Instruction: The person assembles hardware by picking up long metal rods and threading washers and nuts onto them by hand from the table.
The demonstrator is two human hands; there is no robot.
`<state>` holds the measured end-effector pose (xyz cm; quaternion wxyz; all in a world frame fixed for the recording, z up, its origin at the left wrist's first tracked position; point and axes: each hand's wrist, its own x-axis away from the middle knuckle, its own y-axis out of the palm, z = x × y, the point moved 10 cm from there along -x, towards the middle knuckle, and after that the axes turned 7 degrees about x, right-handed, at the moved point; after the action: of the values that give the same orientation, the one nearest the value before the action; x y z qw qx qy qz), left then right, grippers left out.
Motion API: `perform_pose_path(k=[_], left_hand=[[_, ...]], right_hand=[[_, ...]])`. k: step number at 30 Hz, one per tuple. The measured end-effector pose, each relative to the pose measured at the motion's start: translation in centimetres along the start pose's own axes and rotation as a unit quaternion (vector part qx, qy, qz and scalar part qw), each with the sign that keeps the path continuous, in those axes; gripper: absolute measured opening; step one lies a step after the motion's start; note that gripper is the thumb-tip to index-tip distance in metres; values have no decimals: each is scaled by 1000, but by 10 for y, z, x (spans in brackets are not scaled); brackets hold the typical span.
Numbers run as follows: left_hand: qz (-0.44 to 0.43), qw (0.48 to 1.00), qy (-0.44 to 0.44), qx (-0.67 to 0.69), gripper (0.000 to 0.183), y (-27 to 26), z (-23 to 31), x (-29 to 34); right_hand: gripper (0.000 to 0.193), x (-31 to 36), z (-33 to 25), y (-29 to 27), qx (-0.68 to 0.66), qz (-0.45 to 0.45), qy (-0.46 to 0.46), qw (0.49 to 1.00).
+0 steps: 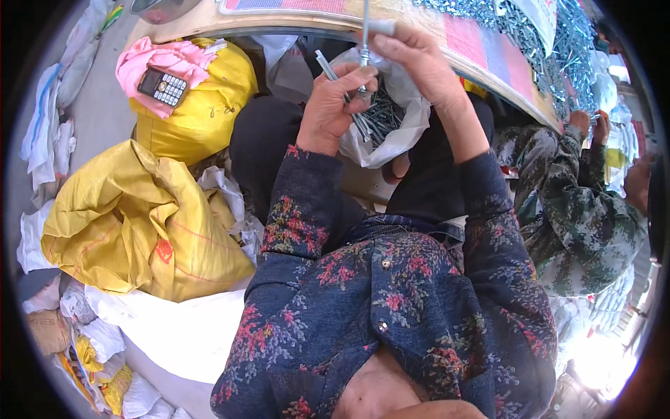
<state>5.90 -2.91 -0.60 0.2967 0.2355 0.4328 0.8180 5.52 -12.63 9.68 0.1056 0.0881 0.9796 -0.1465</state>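
Note:
My left hand (332, 106) is closed around several thin metal bolts (324, 64), whose ends stick out above and below the fingers. Its thumb and forefinger pinch the lower part of an upright metal rod (365, 31) that runs up past the top edge. Close by on the right, my right hand (422, 61) has its fingers curled toward this rod. A whitish patch (381, 26) shows at its forefinger; whether that is a wrap or a held thing is unclear. Below both hands, an open white bag (412, 126) between my knees holds many grey bolts (382, 112).
A table (481, 45) with striped cloth carries a heap of shiny metal pieces (572, 42). At right, a person in camouflage (586, 216) works at its edge. Left are yellow sacks (150, 216), a pink cloth (143, 59) and a keypad phone (162, 86).

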Motion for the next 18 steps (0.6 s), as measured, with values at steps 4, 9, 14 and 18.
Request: perform_pose_path(k=[4, 9, 14, 18], left_hand=[[79, 983, 86, -141, 10, -6, 9, 12], [31, 945, 125, -302, 28, -3, 14, 10], [58, 951, 87, -291, 45, -27, 4, 15], [-10, 960, 13, -280, 29, -8, -10, 21]], right_hand=[[26, 20, 29, 13, 166, -11, 33, 986], [31, 38, 34, -4, 292, 29, 9, 956], [37, 50, 24, -21, 395, 87, -60, 913], [28, 49, 26, 22, 156, -75, -9, 985]])
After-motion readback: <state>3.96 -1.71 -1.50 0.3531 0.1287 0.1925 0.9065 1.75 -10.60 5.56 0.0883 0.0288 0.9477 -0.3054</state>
